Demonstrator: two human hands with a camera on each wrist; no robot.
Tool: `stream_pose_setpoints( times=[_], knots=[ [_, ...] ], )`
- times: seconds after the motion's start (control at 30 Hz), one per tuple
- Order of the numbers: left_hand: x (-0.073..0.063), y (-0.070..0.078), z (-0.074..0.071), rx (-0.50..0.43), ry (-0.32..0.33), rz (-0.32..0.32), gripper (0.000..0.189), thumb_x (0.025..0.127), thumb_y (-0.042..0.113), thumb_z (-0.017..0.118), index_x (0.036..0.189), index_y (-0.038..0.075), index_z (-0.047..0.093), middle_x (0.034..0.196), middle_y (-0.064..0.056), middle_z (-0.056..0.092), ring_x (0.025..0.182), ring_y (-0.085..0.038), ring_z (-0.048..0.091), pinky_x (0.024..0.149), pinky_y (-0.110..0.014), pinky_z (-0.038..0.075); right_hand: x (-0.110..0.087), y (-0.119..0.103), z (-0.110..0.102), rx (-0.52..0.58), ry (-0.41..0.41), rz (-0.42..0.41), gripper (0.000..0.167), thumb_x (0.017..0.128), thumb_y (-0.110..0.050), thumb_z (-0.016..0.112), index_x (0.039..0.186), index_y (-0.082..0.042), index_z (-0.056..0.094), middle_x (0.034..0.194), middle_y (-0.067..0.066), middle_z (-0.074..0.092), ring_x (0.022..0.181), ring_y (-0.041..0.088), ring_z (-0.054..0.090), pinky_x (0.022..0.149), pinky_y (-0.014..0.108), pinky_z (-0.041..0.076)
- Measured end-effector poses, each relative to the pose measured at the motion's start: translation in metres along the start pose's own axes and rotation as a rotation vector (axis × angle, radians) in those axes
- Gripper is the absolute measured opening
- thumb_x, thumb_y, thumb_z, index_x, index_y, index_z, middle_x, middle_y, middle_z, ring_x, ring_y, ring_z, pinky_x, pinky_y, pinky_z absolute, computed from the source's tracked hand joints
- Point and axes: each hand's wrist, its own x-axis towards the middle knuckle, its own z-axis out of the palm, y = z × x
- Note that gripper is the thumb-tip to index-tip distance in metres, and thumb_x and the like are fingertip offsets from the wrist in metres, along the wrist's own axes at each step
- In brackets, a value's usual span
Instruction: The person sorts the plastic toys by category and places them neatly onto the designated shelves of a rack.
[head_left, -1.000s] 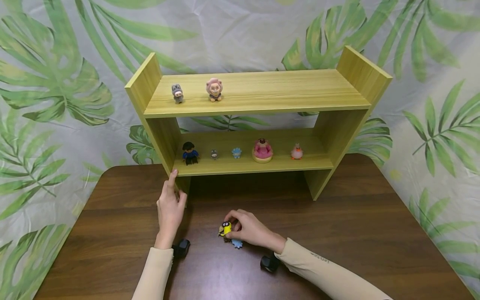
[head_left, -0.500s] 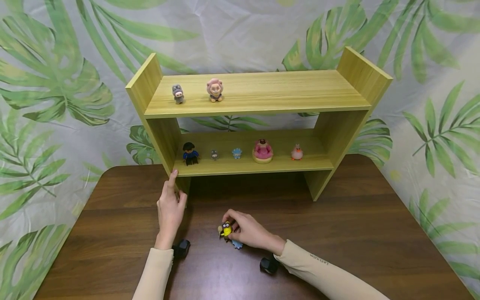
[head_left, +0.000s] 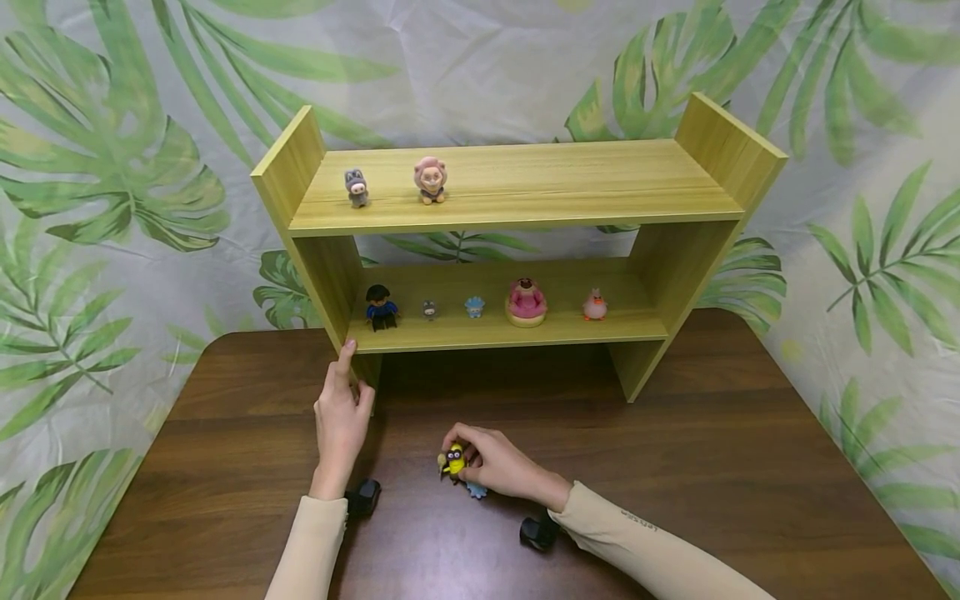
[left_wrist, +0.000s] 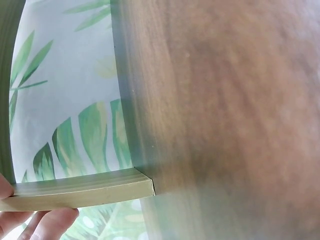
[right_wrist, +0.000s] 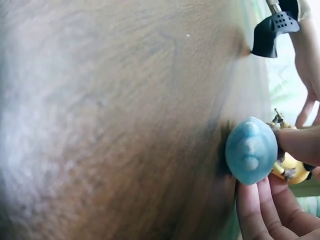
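Note:
My right hand [head_left: 498, 463] pinches a small yellow minion figure [head_left: 455, 459] low over the brown table, in front of the shelf. Goggle eyes face up in the head view, and the fingers cover its right side. Just below that hand is a light blue piece [head_left: 477, 490] with a scalloped edge; the right wrist view shows a blue rounded oval piece [right_wrist: 251, 151] with bumps, close to the fingers. My left hand [head_left: 341, 421] grips the left side panel [left_wrist: 100, 191] of the wooden shelf, thumb and fingers on opposite faces, index fingertip at the middle board's corner.
On the top board [head_left: 555, 179] stand a grey figure [head_left: 356, 190] and a pink one [head_left: 431, 180]. Along the middle board [head_left: 480, 340] are a dark-haired figure [head_left: 381, 308], a pink bear [head_left: 527, 302], a pink duck [head_left: 595, 305] and two tiny figures. A leaf-print cloth [head_left: 480, 75] hangs behind.
The minion figure has turned slightly in my right fingers, and that hand's fingertips have shifted a little left. My left hand stays at the shelf panel.

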Motion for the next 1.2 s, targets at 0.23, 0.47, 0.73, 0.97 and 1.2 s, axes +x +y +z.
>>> stream_pose_setpoints(
  times=[0.23, 0.47, 0.73, 0.97, 1.2],
  knots=[
    [0.000, 0.000, 0.000, 0.006, 0.003, 0.007, 0.084, 0.080, -0.016, 0.051, 0.146, 0.031, 0.029, 0.083, -0.013, 0.045, 0.052, -0.014, 0.028, 0.044, -0.031, 0.026, -0.001, 0.002, -0.001, 0.015, 0.035, -0.013, 0.022, 0.085, 0.005, 0.065, 0.100, -0.010, 0.059, 0.091, 0.000, 0.061, 0.078, 0.011, 0.057, 0.068, 0.024, 0.050],
    [-0.001, 0.001, -0.001, 0.009, 0.003, 0.007, 0.085, 0.080, -0.016, 0.051, 0.146, 0.032, 0.029, 0.084, -0.012, 0.045, 0.053, -0.014, 0.029, 0.044, -0.031, 0.027, -0.001, -0.002, -0.012, 0.049, 0.068, -0.008, 0.023, 0.086, 0.006, 0.063, 0.099, -0.012, 0.060, 0.091, -0.001, 0.063, 0.081, 0.015, 0.059, 0.070, 0.027, 0.050],
    [0.000, 0.001, -0.001, 0.007, 0.002, 0.004, 0.085, 0.080, -0.016, 0.051, 0.146, 0.032, 0.029, 0.083, -0.012, 0.044, 0.053, -0.014, 0.029, 0.045, -0.032, 0.027, -0.004, -0.008, -0.028, 0.108, 0.084, -0.028, 0.021, 0.089, 0.006, 0.059, 0.102, -0.010, 0.059, 0.098, 0.003, 0.064, 0.090, 0.020, 0.061, 0.075, 0.032, 0.050],
    [0.000, 0.001, -0.001, 0.006, 0.005, 0.006, 0.083, 0.081, -0.015, 0.052, 0.146, 0.031, 0.030, 0.083, -0.012, 0.044, 0.052, -0.014, 0.029, 0.044, -0.031, 0.027, -0.006, -0.016, -0.041, 0.122, 0.119, -0.040, 0.022, 0.088, 0.006, 0.059, 0.102, -0.011, 0.060, 0.098, 0.002, 0.064, 0.090, 0.019, 0.061, 0.074, 0.030, 0.051],
    [0.000, 0.001, -0.001, 0.009, 0.002, 0.005, 0.082, 0.081, -0.015, 0.052, 0.146, 0.031, 0.030, 0.084, -0.012, 0.045, 0.051, -0.012, 0.028, 0.044, -0.031, 0.027, -0.010, -0.026, -0.056, 0.151, 0.148, -0.020, 0.021, 0.087, 0.006, 0.062, 0.103, -0.008, 0.060, 0.100, 0.005, 0.065, 0.092, 0.022, 0.061, 0.075, 0.031, 0.051]
  ],
)
